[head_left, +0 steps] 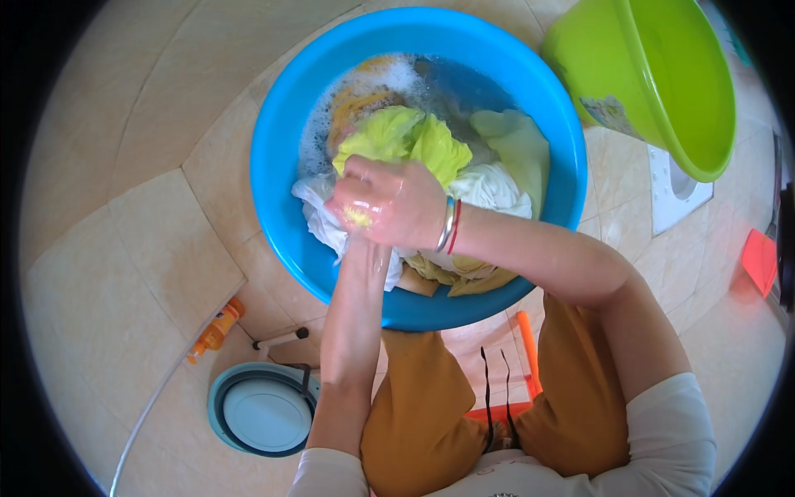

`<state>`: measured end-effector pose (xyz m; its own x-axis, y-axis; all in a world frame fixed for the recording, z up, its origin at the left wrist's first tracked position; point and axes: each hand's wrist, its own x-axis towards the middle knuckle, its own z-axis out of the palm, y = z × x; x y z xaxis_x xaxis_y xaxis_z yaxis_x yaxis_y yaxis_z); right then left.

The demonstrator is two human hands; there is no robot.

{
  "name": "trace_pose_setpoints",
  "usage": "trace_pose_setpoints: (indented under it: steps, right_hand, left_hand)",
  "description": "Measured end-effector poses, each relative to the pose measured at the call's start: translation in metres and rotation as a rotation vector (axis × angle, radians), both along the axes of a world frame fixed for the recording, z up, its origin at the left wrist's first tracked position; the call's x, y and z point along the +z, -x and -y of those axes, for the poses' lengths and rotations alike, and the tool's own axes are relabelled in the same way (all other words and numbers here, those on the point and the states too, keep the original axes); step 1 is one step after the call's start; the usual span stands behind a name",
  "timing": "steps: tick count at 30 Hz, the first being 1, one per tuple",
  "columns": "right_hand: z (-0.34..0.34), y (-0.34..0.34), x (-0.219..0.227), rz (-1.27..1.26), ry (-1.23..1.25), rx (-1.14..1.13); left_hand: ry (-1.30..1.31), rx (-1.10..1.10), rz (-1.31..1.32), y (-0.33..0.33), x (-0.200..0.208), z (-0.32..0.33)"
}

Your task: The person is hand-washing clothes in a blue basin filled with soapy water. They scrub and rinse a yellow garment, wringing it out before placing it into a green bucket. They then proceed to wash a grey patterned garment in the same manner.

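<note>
Head view: lime cloth (381,137) at twelve o'clock from the nearer right hand (399,197), fingers curled onto it; left hand's (358,225) grip unclear

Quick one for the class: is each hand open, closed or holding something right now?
Right hand: closed, at the yellow-green cloth; whether it grips it cannot be told.
Left hand: mostly covered by the right; cannot be told.

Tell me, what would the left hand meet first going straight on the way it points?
Beyond the overlapping right hand, likely the yellow-green cloth in the blue basin, though depth and contact are unclear.
</note>
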<state>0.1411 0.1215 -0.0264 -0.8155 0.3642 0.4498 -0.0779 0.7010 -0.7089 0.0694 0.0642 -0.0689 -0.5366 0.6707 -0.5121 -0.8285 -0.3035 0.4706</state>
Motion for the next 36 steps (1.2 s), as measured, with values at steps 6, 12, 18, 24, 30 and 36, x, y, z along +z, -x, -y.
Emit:
trace_pose_setpoints:
  steps: [6, 12, 18, 24, 30, 36]
  right_hand:
    - [-0.076, -0.011, -0.058, 0.639, 0.290, -0.098]
    - [-0.091, -0.035, -0.096, 0.359, 0.495, -0.081]
    - [-0.114, -0.056, -0.109, 0.763, -0.166, -0.103]
    - [-0.125, -0.061, -0.059, 0.800, 0.481, -0.109]
    - [-0.134, -0.099, -0.058, 0.800, 0.024, 0.178]
    - [-0.156, -0.074, 0.003, 0.483, 0.748, 0.139]
  left_hand:
    - [0.304, 0.066, -0.098, -0.023, 0.024, 0.012]
    - [0.234, -0.068, 0.028, 0.035, 0.058, 0.069]
    - [0.390, -0.042, -0.029, 0.054, 0.063, 0.088]
    - [0.703, -0.339, -0.519, 0.057, 0.052, 0.108]
    - [1.158, -0.609, -1.772, 0.039, 0.068, 0.070]
    - [0.811, -0.881, -1.786, 0.032, 0.028, 0.004]
